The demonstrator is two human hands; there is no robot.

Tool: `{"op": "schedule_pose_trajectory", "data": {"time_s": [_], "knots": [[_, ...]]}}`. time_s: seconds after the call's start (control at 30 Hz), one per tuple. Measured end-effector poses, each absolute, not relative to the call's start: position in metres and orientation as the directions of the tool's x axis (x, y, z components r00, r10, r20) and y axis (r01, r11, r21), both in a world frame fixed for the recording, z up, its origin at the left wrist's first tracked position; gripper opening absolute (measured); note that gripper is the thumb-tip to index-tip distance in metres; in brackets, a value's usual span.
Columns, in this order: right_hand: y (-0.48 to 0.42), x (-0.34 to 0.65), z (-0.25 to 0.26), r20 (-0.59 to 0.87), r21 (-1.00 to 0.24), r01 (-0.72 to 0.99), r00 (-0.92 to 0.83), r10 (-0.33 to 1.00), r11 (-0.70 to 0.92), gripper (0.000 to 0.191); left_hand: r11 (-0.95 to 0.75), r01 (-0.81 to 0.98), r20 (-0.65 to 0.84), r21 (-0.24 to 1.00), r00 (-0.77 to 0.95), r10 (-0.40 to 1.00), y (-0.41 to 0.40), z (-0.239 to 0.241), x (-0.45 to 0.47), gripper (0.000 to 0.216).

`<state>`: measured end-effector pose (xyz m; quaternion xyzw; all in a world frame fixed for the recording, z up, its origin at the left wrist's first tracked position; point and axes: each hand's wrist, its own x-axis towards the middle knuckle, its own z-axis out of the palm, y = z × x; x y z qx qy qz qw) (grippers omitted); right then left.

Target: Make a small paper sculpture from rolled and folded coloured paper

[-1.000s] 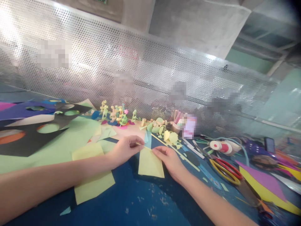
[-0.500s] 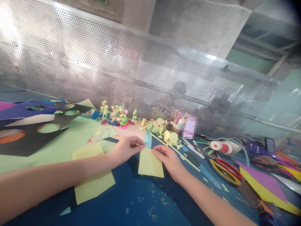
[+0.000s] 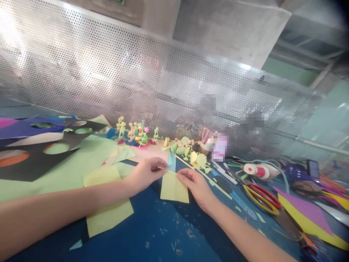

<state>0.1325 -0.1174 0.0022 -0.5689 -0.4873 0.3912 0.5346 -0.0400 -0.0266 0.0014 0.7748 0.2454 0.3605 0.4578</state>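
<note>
Paper [image 3: 175,190], right of the flat yellow sheet [image 3: 111,220] | left hand [image 3: 145,175] and right hand [image 3: 196,187] each pinching its upper edge | light, level pinches should keep that edge straight | red-and-white spool [image 3: 257,170], well right of the yellow sheet

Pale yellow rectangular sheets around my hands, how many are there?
2. One pale yellow sheet is held between the left hand and the right hand; the other sheet lies below the left forearm, partly covered by it. More could be hidden underneath.
</note>
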Motion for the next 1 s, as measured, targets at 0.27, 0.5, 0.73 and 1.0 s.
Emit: {"op": "schedule_pose_trajectory", "data": {"time_s": [0.27, 0.5, 0.73, 1.0], "knots": [[-0.1177, 0.1311, 0.002, 0.109, -0.987, 0.139, 0.208, 0.972, 0.081, 0.022, -0.475, 0.089, 0.325, 0.876, 0.618, 0.715, -0.0264, 0.001, -0.04, 0.021], [-0.1151, 0.1342, -0.0004, 0.072, -0.995, 0.079, 0.248, 0.966, 0.054, 0.026, -0.496, 0.042, 0.373, 0.867, 0.606, 0.703, -0.0261, 0.0012, -0.0402, 0.016], [-0.1167, 0.1345, -0.0013, 0.082, -0.992, 0.114, 0.227, 0.97, 0.058, 0.029, -0.452, 0.05, 0.323, 0.891, 0.63, 0.706, -0.0283, 0.0044, -0.0408, 0.02], [-0.1186, 0.1316, 0.003, 0.083, -0.991, 0.117, 0.226, 0.97, 0.058, 0.026, -0.461, 0.085, 0.303, 0.883, 0.646, 0.7, -0.0266, 0.0018, -0.0413, 0.019]]}}
